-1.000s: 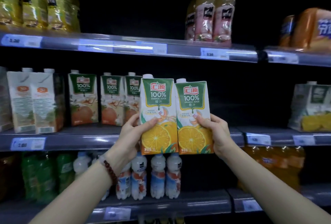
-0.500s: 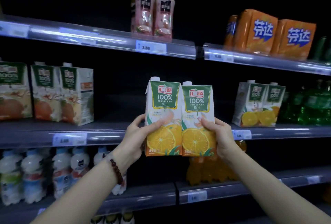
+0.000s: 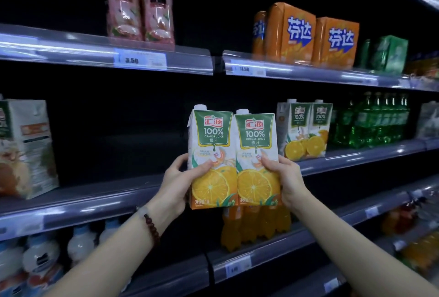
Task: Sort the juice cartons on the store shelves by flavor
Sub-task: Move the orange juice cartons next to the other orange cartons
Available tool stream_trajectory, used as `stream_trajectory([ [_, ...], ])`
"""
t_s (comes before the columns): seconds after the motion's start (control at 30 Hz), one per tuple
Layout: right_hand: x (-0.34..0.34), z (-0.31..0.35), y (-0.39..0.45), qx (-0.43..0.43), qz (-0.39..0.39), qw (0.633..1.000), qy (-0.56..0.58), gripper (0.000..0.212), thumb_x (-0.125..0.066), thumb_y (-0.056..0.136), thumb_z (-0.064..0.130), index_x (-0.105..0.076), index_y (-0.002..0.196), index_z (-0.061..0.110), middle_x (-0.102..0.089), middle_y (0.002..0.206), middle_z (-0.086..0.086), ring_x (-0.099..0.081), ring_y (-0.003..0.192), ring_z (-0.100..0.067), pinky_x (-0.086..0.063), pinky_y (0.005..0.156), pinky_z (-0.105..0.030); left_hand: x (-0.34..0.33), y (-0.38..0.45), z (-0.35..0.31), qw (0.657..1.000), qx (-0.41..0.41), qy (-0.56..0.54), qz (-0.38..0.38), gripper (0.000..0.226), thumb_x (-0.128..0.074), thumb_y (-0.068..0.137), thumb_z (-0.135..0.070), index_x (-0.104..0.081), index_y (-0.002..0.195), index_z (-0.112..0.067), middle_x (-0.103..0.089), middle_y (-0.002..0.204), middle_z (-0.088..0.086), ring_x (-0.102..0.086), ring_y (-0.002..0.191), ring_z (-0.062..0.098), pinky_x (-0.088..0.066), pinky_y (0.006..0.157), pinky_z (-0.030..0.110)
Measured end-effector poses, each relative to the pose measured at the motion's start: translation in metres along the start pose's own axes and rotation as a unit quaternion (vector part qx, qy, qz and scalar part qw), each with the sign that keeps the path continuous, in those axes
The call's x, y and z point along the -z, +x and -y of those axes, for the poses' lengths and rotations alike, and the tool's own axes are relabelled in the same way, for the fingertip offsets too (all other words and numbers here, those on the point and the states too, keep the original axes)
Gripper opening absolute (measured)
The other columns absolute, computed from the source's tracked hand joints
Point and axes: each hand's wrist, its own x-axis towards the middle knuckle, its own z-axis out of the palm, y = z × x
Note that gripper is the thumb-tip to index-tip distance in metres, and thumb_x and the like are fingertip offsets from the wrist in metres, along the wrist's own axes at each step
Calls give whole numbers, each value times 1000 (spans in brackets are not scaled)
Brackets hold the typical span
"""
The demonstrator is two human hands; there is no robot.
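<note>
Here, in a dim store aisle, the left hand (image 3: 175,185) and right hand (image 3: 286,177) each clasp one of two orange juice cartons (image 3: 234,158), pressed side by side in the air before the grey middle shelf (image 3: 95,199). Two matching cartons (image 3: 305,128) stand on that shelf to the right, beside green bottles (image 3: 370,120).

Middle shelf (image 3: 356,157) bears two orange-juice cartons (image 3: 305,128).
</note>
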Motion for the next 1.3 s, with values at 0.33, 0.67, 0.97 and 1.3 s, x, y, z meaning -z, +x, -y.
stream_trajectory([
  [0.33,24,3,66,34,15,999,-16,26,-76,72,10,-71,98,10,-79,85,-9,-75,73,-24,-59,60,-34,-32,48,1,1000,-10,8,-28,78,-90,41,-29,-63,114,-17,-78,96,7,-76,79,25,-59,58,37],
  [0.67,60,9,124,59,108,992,-8,28,-76,76,11,-69,102,17,-79,91,-6,-76,75,-22,-60,58,-32,-68,96,9,994,-74,-8,-78,63,-88,48,-20,-60,104,-26,-79,89,3,-76,76,24,-59,55,37],
  [0.97,67,15,157,85,142,986,17,36,-75,78,7,-66,112,14,-77,100,-9,-75,86,-26,-61,65,-34,-78,115,29,988,-104,-2,-118,80,-91,40,-21,-56,112,-29,-78,89,2,-76,80,26,-60,58,39],
  [1.3,62,-14,180,87,107,990,-34,94,-84,71,32,-36,149,14,-56,139,-12,-55,126,-31,-43,107,-55,-71,148,48,984,-101,-27,-143,78,-92,37,-21,-57,106,-30,-79,87,4,-76,78,25,-60,55,37],
])
